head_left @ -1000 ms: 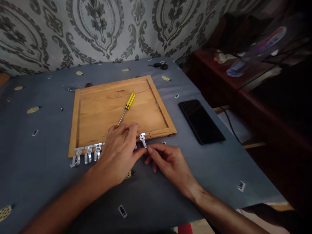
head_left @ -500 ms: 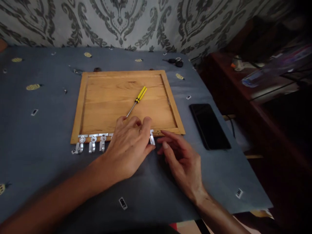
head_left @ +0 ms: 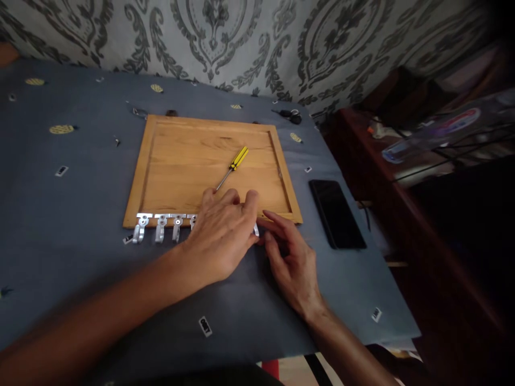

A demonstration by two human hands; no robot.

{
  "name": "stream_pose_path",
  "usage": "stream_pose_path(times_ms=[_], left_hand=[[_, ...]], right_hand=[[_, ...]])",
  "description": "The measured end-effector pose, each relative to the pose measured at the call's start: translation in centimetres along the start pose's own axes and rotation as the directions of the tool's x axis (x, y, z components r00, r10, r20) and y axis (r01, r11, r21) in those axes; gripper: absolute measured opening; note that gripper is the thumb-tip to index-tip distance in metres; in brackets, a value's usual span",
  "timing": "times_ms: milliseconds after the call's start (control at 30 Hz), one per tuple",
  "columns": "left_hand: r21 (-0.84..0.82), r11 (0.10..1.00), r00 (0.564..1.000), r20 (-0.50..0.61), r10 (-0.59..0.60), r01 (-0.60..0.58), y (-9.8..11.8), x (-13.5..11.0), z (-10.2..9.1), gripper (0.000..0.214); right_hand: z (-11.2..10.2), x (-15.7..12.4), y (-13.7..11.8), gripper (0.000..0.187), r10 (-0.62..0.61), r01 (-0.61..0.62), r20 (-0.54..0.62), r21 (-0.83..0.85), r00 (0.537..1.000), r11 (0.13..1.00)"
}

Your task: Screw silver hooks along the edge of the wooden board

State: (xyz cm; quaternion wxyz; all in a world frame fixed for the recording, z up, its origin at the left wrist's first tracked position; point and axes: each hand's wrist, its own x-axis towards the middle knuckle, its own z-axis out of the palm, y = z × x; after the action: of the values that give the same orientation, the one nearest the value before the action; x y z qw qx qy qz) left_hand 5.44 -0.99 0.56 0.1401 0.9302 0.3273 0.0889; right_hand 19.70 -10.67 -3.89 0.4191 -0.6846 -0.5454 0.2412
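A framed wooden board (head_left: 209, 155) lies on the cloth-covered table, with a row of silver metal hooks (head_left: 161, 227) along its near edge. My left hand (head_left: 225, 236) arches over that edge, its fingers bent and mostly hidden from above. Its thumb and index finger close around the rightmost hook (head_left: 256, 230), of which only a sliver shows. Beside it, my right hand (head_left: 292, 262) has loosely curled fingers set apart, the tips by the hook and the board's edge. A screwdriver (head_left: 238, 160) with a yellow and black handle rests on the board, its tip close to my left fingers.
A black phone (head_left: 337, 214) lies right of the board. Keys (head_left: 292, 115) sit behind it near the table's far edge. A small metal piece (head_left: 116, 141) lies to the left. Beyond the right table edge, a clear plastic bottle (head_left: 434, 131) lies on a reddish-brown surface.
My right hand has moved left, and its fingertips are now closer to the rightmost hook and my left hand. The camera view has tilted and shifted slightly.
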Motion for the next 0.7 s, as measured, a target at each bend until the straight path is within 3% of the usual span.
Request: stream_pose_path(times_ms=[333, 700], left_hand=[[-0.008, 0.999, 0.999, -0.013, 0.034, -0.034, -0.46, 0.00, 0.35, 0.037], [0.006, 0.999, 0.999, -0.031, 0.044, -0.044, -0.32, -0.13, 0.31, 0.037]], right_hand=[[0.33, 0.01, -0.36, 0.033, -0.055, 0.053, -0.011, -0.146, 0.998, 0.988], [0.40, 0.13, -0.21, 0.033, -0.107, 0.103, -0.014, -0.171, 0.994, 0.980]])
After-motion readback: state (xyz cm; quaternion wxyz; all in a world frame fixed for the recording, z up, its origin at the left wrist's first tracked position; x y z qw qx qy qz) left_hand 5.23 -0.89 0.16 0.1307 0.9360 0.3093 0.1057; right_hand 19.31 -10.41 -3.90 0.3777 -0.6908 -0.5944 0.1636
